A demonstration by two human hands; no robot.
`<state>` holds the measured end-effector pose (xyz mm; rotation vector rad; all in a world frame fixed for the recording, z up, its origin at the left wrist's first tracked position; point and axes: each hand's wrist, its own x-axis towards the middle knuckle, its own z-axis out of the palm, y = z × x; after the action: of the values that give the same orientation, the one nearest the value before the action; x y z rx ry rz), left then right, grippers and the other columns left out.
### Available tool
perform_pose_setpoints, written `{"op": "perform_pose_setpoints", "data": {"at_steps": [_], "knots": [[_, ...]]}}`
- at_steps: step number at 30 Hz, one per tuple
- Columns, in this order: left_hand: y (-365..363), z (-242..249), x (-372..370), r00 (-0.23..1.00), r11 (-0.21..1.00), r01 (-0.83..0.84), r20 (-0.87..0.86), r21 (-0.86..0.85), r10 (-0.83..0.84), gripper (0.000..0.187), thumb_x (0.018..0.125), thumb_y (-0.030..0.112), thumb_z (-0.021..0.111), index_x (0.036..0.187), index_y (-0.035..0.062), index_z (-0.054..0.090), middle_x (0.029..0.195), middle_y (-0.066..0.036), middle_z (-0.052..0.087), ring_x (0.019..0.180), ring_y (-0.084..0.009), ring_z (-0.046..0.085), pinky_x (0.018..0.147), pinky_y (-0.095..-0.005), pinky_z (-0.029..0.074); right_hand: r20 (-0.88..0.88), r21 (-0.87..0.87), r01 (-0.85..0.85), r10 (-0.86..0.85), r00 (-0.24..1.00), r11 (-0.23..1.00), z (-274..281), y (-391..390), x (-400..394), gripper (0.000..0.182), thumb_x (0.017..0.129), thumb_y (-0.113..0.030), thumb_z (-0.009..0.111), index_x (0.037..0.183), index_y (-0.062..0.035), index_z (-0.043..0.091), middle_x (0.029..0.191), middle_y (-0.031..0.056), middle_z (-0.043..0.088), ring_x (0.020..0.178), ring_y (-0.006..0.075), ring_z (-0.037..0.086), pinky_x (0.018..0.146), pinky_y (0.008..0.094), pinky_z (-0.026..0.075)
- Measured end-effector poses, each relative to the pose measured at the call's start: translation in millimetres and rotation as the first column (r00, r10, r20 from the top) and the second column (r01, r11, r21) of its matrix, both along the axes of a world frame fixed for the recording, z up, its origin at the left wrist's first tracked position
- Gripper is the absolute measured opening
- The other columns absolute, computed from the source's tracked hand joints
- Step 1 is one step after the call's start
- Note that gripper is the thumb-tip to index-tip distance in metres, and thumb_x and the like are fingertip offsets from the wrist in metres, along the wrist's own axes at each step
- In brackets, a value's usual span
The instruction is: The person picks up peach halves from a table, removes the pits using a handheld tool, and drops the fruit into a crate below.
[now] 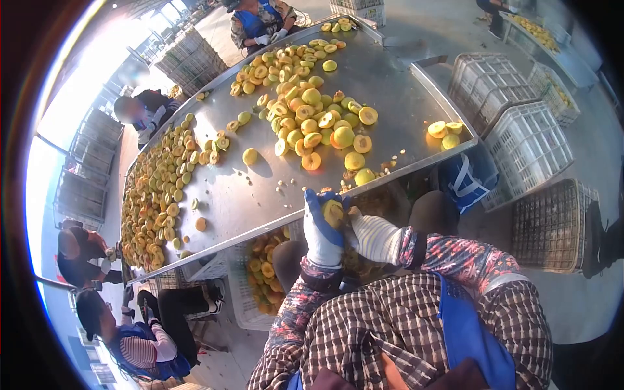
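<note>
At the near edge of the metal table, my left hand, in a blue and white glove, is wrapped round a yellow-green fruit. Close against that fruit is my right hand, in a striped white glove, its fingers closed; whatever they hold is hidden. Just beyond my hands lie whole and halved fruits in a heap, with small pale pits scattered nearby. A few halves sit at the table's right corner.
A larger pile of halves covers the table's left end. Below the near edge stands a crate of fruit. Stacked plastic crates and a blue bag are at the right. Several people work around the table's far and left sides.
</note>
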<state>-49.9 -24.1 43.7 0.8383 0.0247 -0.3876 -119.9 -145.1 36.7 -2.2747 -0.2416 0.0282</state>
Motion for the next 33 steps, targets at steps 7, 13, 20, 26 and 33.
{"op": "perform_pose_setpoints", "data": {"at_steps": [7,13,20,26,33], "knots": [[-5,-3,-2,0.979,0.986,-0.151,0.148,0.072,0.139,0.04,0.104,0.042,0.046,0.104,0.0036,0.058,0.099,-0.009,0.061,0.101,-0.0256,0.061,0.101,-0.0426,0.048,0.004,0.026,0.016,-0.016,1.0,1.0,-15,14,10,0.031,0.096,-0.021,0.055,0.111,0.0053,0.047,0.088,0.0297,0.062,0.084,0.0488,0.061,0.073,0.0498,0.049],[1,2,2,0.999,0.997,-0.038,0.035,0.061,0.036,0.038,0.103,0.041,0.05,0.102,0.0035,0.058,0.097,-0.011,0.062,0.098,-0.0274,0.062,0.097,-0.0468,0.05,0.0,0.374,-0.01,0.011,1.0,0.927,-13,4,5,0.032,0.097,-0.021,0.056,0.116,0.0046,0.049,0.101,0.0268,0.064,0.095,0.0438,0.063,0.082,0.0447,0.05],[8,-7,20,0.992,0.992,0.127,0.017,0.028,-0.127,0.042,0.102,0.044,0.05,0.098,0.0025,0.056,0.086,-0.011,0.062,0.081,-0.0255,0.063,0.079,-0.0392,0.053,-0.637,0.54,0.26,0.187,0.748,0.8,65,-11,5,0.042,0.101,-0.029,0.051,0.131,0.0001,0.047,0.115,0.0253,0.063,0.106,0.0391,0.063,0.09,0.044,0.048],[12,-30,36,0.931,0.959,0.252,-0.238,-0.128,-0.276,0.047,0.099,0.05,0.052,0.085,0.0059,0.06,0.081,-0.014,0.064,0.075,-0.0313,0.065,0.073,-0.048,0.056,-0.073,0.25,-0.05,0.07,0.995,0.967,-13,-7,-2,0.044,0.101,-0.033,0.049,0.131,-0.0012,0.043,0.094,0.0229,0.065,0.084,0.0364,0.065,0.08,0.0437,0.05],[-2,9,24,0.936,0.989,0.143,-0.32,-0.031,-0.145,0.067,0.103,0.056,0.034,0.096,-0.0036,0.063,0.088,-0.017,0.067,0.084,-0.0309,0.065,0.086,-0.0448,0.053,-0.544,0.536,0.195,0.159,0.824,0.821,3,-16,6,0.037,0.102,-0.035,0.049,0.122,-0.0032,0.053,0.075,0.0114,0.062,0.061,0.0246,0.063,0.058,0.0346,0.049]]}}
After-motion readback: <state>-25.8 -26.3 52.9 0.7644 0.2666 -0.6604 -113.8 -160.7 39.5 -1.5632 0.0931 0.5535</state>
